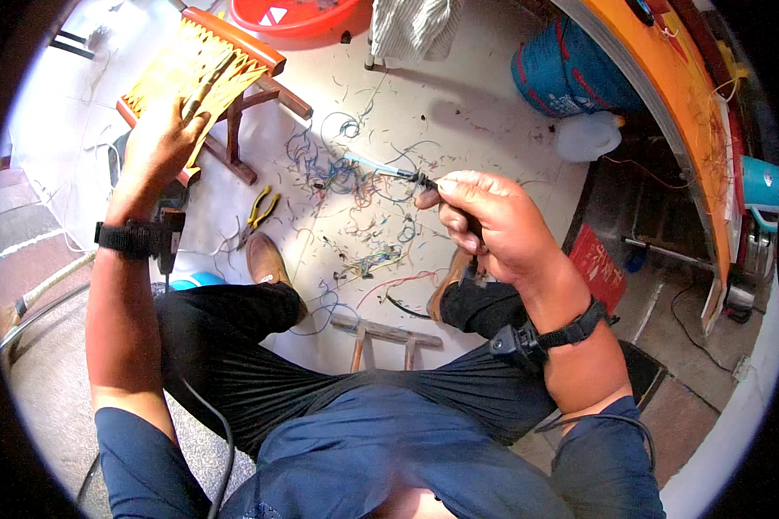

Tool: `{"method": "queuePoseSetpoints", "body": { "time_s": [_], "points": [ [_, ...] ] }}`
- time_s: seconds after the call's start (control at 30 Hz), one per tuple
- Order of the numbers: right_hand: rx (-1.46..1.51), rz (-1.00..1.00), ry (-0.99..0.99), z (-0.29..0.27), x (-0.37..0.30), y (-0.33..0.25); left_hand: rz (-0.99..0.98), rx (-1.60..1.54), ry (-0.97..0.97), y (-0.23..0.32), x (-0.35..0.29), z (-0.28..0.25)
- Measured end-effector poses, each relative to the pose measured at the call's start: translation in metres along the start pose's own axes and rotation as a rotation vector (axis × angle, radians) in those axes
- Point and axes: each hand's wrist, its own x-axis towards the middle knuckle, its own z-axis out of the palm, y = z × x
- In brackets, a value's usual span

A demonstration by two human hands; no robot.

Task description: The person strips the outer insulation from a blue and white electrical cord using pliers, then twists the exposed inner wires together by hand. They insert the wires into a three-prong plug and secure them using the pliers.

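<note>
At the upper left, my left hand is closed on a slender, dark, rod-like tool; I cannot make out its kind. That hand is at the near edge of a low folding stool with a yellow woven-strap seat and reddish wooden rails. Right of centre, my right hand pinches a black cable. From the cable's end, pale blue wire points left. Beneath it, a tangle of coloured wire scraps lies on the floor.
Yellow-handled pliers lie near my left shoe. Wire bits litter the pale floor. A red basin, blue bucket and white plastic jug stand farther off. An orange curved panel rises at right; a wooden frame sits between my legs.
</note>
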Motion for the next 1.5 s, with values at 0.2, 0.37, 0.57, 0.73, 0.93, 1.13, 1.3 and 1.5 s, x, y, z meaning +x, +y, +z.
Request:
{"method": "queuePoseSetpoints", "body": {
  "time_s": [0.2, 0.37, 0.57, 0.73, 0.93, 1.13, 1.3, 1.5],
  "points": [
    [0.041, 0.017, -0.043, 0.0, 0.002, 0.002, -0.113, 0.266, -0.035, -0.042, 0.018, 0.034],
    [0.053, 0.053, -0.068, 0.001, 0.0, 0.001, -0.102, 0.275, -0.065, -0.044, 0.02, 0.044],
    [0.018, 0.041, -0.107, 0.002, 0.0, 0.001, -0.046, 0.231, -0.089, -0.071, 0.027, 0.062],
    [-0.065, -0.007, -0.137, 0.001, -0.001, 0.004, 0.154, 0.126, 0.191, -0.024, 0.01, 0.044],
    [-0.422, -0.173, -0.146, 0.004, -0.001, 0.006, 0.688, -0.596, -0.038, 0.14, -0.053, -0.018],
    [-0.755, -0.345, -0.229, 0.012, -0.012, 0.004, 0.69, -0.563, -0.214, 0.18, -0.104, -0.015],
    [-0.887, -0.501, -0.331, 0.005, -0.019, 0.016, 0.757, -0.563, -0.313, 0.179, -0.122, -0.003],
    [-0.957, -0.556, -0.538, 0.0, -0.036, 0.03, 0.903, -0.704, -0.446, 0.176, -0.14, 0.008]
  ]
}}
